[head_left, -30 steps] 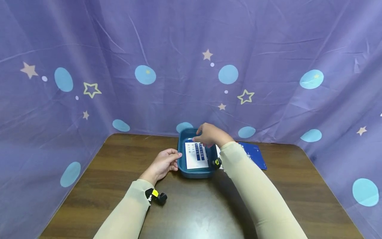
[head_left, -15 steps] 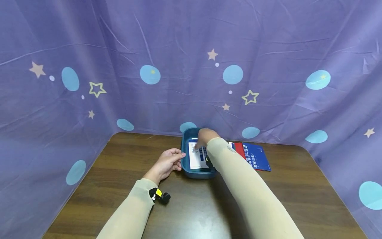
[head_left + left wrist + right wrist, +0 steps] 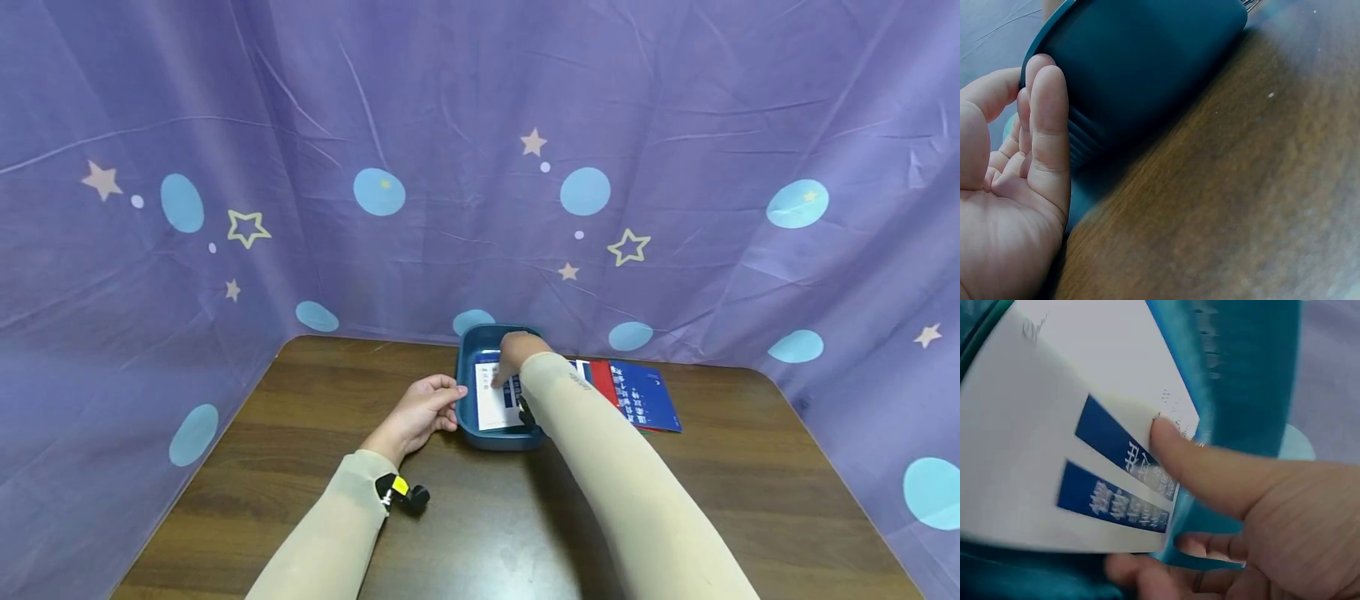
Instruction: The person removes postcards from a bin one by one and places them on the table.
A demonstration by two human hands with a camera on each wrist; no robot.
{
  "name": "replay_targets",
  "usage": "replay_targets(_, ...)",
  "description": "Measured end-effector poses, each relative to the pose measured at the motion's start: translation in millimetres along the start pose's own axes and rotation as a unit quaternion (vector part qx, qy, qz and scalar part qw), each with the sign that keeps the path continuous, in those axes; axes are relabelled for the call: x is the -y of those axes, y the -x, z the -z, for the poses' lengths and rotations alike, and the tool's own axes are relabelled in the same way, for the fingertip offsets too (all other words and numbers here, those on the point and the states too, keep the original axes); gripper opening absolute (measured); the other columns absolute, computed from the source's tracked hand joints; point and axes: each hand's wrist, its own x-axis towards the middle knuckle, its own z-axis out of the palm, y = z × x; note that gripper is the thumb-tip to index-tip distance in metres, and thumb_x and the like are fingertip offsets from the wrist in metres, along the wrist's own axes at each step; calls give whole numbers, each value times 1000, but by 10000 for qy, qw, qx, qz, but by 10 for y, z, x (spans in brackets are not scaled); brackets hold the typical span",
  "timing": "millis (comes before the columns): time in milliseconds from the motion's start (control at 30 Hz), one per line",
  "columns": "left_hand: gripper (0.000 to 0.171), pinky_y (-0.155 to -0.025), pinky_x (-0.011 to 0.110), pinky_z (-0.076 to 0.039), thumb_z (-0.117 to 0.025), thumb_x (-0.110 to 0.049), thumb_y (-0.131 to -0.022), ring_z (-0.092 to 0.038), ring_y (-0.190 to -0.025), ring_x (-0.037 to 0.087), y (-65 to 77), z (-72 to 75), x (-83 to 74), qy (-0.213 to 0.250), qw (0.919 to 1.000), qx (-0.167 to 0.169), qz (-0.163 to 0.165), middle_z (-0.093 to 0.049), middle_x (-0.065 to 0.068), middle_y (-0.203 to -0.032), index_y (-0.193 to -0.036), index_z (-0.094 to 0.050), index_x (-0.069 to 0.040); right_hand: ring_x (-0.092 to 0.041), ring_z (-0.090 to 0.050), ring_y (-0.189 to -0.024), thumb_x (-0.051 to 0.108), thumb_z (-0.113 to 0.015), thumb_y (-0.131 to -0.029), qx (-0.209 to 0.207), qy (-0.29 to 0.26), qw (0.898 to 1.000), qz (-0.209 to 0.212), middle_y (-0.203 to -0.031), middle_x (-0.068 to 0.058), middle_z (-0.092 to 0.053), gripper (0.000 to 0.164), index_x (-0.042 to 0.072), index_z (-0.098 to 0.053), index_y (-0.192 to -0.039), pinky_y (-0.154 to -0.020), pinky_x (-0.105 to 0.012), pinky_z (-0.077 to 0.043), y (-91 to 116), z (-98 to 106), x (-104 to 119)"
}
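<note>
A teal plastic basin (image 3: 498, 440) stands on the table, with a white card (image 3: 493, 410) bearing dark blue text bars lying in it. My left hand (image 3: 418, 410) pinches the basin's left rim; in the left wrist view its fingers lie along the outer wall (image 3: 1147, 69). Reaching into the basin from the right, my right hand (image 3: 519, 352) holds the card by an edge. The right wrist view has the thumb (image 3: 1191, 465) on the card's printed face and the other fingers (image 3: 1147, 575) at its edge, partly underneath. Blue shows behind the card's far edge.
Right of the basin, several overlapping cards, blue (image 3: 656, 398) and red (image 3: 604, 379), lie on the brown wooden table (image 3: 465, 517), partly covered by the right sleeve (image 3: 600, 450). A purple curtain (image 3: 450, 125) with stars hangs behind and at both sides.
My right hand has come down into the basin onto the card, from above its far right part. The arm's shift uncovers red beside the blue card. My left hand keeps its hold.
</note>
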Motion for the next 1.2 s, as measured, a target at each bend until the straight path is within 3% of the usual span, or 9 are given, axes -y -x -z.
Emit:
replay_targets(200, 11, -52, 20, -60, -71, -10, -110, -62, -55, 7, -16, 2, 24, 18, 10000, -37, -24, -59, -3, -74, -102, -64, -12, -20, -78, -89, 25, -99, -87, -473, -161, 9978, 443, -111, -10, -82, 49, 4, -76, -124, -76, -35, -69, -470, -78, -271)
replay_targets(333, 11, -53, 20, -60, -70, -10, -110, -63, -55, 6, -17, 15, 37, -19, 10000, -16, -36, -59, -4, -74, -102, -64, -12, -18, -77, -86, 20, -96, -88, -525, -597, 9960, 402, -101, -7, -83, 29, 5, -82, -109, -80, -36, -68, -235, 174, -286)
replay_targets(433, 11, -53, 19, -60, -70, -10, -111, -62, -56, 6, -7, 23, 38, -44, 10000, -7, -39, -59, -4, -74, -103, -64, -12, -20, -77, -89, 19, -91, -94, -633, -1182, 9896, 530, -101, -11, -85, 20, 4, -84, -103, -85, -37, -67, 154, 358, -302)
replay_targets(567, 11, -53, 20, -60, -70, -10, -110, -62, -55, 6, -2, 21, 30, -13, 10000, -46, -43, -59, -4, -74, -103, -63, -12, -21, -74, -89, 19, -84, -102, -810, -2374, 9658, 656, -102, -13, -85, 18, 2, -82, -107, -79, -34, -61, 479, 431, -458)
replay_targets(767, 11, -52, 20, -60, -70, -9, -111, -62, -55, 6, -15, 10, 27, 24, 10000, -25, -37, -60, -4, -74, -102, -63, -12, -20, -68, -87, 26, -78, -109, -968, -3653, 9234, 675, -95, -5, -79, 25, 3, -78, -121, -77, -35, -58, 655, 301, -879)
replay_targets(867, 11, -52, 20, -59, -69, -9, -111, -62, -54, 6, -17, 3, 24, 31, 10000, -24, -44, -60, -4, -73, -102, -63, -12, -22, -69, -91, 23, -77, -110, -1183, -3970, 9074, 709, -98, -7, -80, 29, 0, -76, -128, -79, -34, -60, 720, 248, -1096)
replay_targets(967, 11, -52, 20, -59, -70, -10, -111, -62, -54, 7, -15, -2, 23, 33, 10000, -45, -54, -61, -4, -72, -102, -64, -12, -25, -69, -96, 23, -75, -112, -1440, -3970, 9042, 641, -107, -11, -81, 32, -2, -74, -132, -77, -30, -58, 795, 237, -1303)
replay_targets(1033, 11, -52, 20, -59, -70, -11, -111, -62, -55, 7, -10, -6, 20, 7, 10000, -51, -53, -61, -4, -72, -103, -63, -12, -25, -70, -98, 25, -74, -112, -1621, -3837, 9073, 577, -111, -14, -81, 34, -2, -75, -133, -78, -29, -58, 845, 239, -1433)
replay_targets(1200, 11, -53, 20, -59, -70, -11, -111, -63, -55, 7, -11, -5, 5, -53, 10000, -14, -68, -61, -4, -73, -102, -63, -12, -31, -70, -104, 30, -72, -113, -1958, -3605, 9113, 362, -115, -19, -79, 37, -1, -77, -131, -87, -39, -59, 951, 244, -1726)
